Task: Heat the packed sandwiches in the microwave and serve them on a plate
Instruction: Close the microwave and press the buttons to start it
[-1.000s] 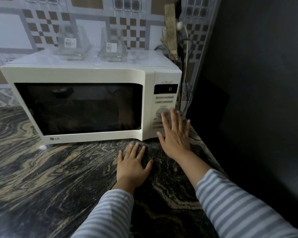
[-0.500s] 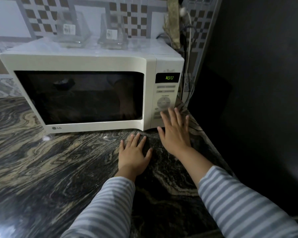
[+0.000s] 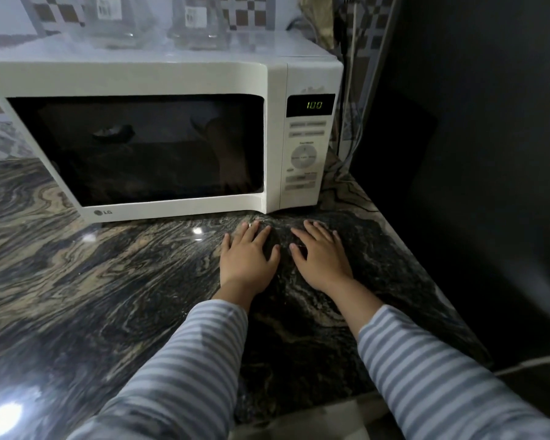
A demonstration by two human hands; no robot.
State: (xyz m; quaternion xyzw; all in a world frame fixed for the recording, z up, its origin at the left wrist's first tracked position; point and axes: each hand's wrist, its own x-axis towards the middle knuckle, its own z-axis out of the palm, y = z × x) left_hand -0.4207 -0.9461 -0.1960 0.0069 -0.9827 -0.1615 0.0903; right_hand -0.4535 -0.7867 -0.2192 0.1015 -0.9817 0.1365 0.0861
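A white microwave (image 3: pixel 159 77) stands on the dark marbled counter (image 3: pixel 108 281) with its door shut. Its green display (image 3: pixel 313 105) reads 100, above the button panel (image 3: pixel 303 157). The dark window hides whatever is inside; no sandwiches or plate show. My left hand (image 3: pixel 246 257) lies flat on the counter just in front of the microwave's right front corner, fingers spread, holding nothing. My right hand (image 3: pixel 321 254) lies flat beside it, below the button panel, also holding nothing.
Two clear glass containers (image 3: pixel 115 23) (image 3: pixel 197 23) with labels sit on top of the microwave. Cables (image 3: pixel 351 90) hang behind its right side. A dark wall or panel (image 3: pixel 473 154) bounds the counter on the right. The counter's front edge runs near my sleeves.
My right hand came down from the button panel and now rests flat on the counter. The display changed from 0 to 100. The left hand stayed put; the camera tilted downward.
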